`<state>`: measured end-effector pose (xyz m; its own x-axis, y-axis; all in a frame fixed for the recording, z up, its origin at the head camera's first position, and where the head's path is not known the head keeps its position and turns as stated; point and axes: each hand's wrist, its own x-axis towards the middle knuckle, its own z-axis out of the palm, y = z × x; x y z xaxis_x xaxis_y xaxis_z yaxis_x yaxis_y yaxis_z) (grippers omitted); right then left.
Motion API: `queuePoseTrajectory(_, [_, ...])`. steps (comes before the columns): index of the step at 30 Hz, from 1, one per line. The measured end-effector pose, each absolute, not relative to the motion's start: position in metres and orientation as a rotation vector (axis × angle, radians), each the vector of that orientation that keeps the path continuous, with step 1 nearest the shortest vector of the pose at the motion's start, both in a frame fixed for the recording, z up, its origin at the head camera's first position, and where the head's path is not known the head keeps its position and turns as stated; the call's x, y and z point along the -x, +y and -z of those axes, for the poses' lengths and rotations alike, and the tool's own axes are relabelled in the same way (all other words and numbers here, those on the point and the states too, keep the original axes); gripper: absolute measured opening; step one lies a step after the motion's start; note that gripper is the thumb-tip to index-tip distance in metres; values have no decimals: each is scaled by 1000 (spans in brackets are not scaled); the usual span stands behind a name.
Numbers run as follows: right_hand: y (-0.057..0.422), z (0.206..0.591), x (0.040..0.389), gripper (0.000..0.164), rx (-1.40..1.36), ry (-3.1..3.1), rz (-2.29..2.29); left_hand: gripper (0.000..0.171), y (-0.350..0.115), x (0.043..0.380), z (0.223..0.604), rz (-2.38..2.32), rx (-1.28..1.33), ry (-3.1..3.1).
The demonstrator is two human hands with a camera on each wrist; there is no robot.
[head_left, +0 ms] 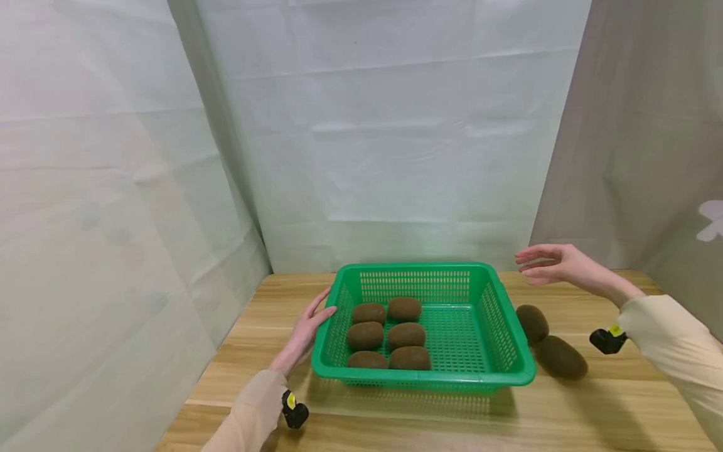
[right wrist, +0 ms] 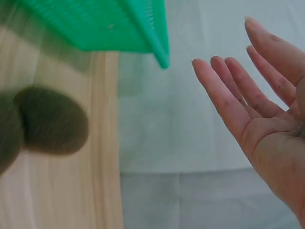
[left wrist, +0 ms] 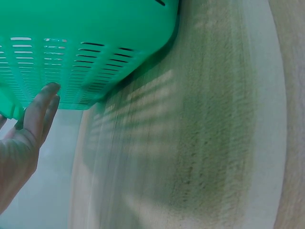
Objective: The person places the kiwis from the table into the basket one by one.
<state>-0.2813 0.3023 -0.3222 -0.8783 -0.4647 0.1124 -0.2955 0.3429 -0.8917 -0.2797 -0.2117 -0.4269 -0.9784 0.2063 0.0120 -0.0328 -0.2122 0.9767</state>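
A green plastic basket (head_left: 452,376) holds several brown, fuzzy kiwifruits (head_left: 407,336), lying in two columns on its left side. My left hand (head_left: 305,324) grips the basket's left rim, the thumb over the edge. From the left wrist view, the fingers (left wrist: 40,109) lie against the slotted outer wall. Held in the air beyond the basket's right rim, my right hand (head_left: 556,263) has nothing in it, and its fingers (right wrist: 224,95) are spread and slightly bent. Below it, two more kiwifruits (head_left: 562,358) rest on the table, touching each other beside the basket.
The wooden table (head_left: 248,370) carries the basket and the loose fruit. A pale cloth (head_left: 395,138) hangs behind it, with more cloth on the left (head_left: 101,220) and right (head_left: 632,138). Each wrist wears a small black camera (head_left: 295,411).
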Motion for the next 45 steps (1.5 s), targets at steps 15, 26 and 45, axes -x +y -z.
queuePoseTrajectory(15, [359, 355, 266, 36, 792, 2081, 1318, 56, -212, 281, 425, -2320, -196, 1879])
queuePoseTrajectory(26, [371, 375, 252, 41, 628, 1982, 1286, 54, -213, 280, 427, -2308, -184, 1885])
queuePoseTrajectory(45, [363, 403, 244, 43, 615, 1903, 1346, 54, -212, 279, 425, -2309, -186, 1867])
